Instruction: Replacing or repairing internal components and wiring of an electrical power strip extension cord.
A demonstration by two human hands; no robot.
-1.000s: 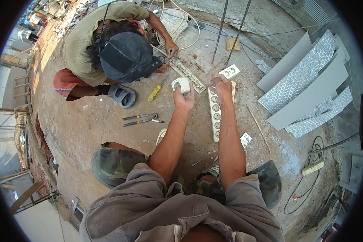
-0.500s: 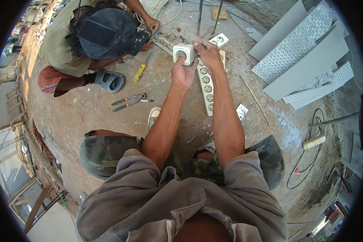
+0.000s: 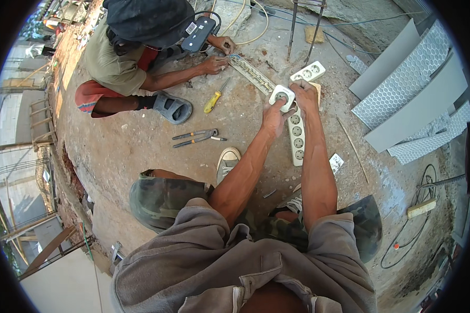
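A white square power socket (image 3: 282, 98) with a round recess is in my left hand (image 3: 274, 121), its face turned up and the fingers closed around its lower side. My right hand (image 3: 305, 96) has its fingers bent together at the socket's right edge and grips it there; the fingertips are partly hidden. Below my hands lies a long white power strip (image 3: 297, 143) with several round outlets, partly covered by my right forearm. Just beyond the right hand, a shorter white power strip (image 3: 309, 71) rests on the ground.
A co-worker's hands (image 3: 216, 63) work at the end of an opened strip (image 3: 250, 73) at the far left. A yellow screwdriver (image 3: 214, 98) and pincers (image 3: 196, 136) lie on the ground. Grey and patterned panels (image 3: 407, 78) lean at right, near a coiled cable (image 3: 420, 208).
My view has swung, so the scene sits further right and lower. The socket's face has turned more upward in my hands. The co-worker's hands and the opened strip show more fully.
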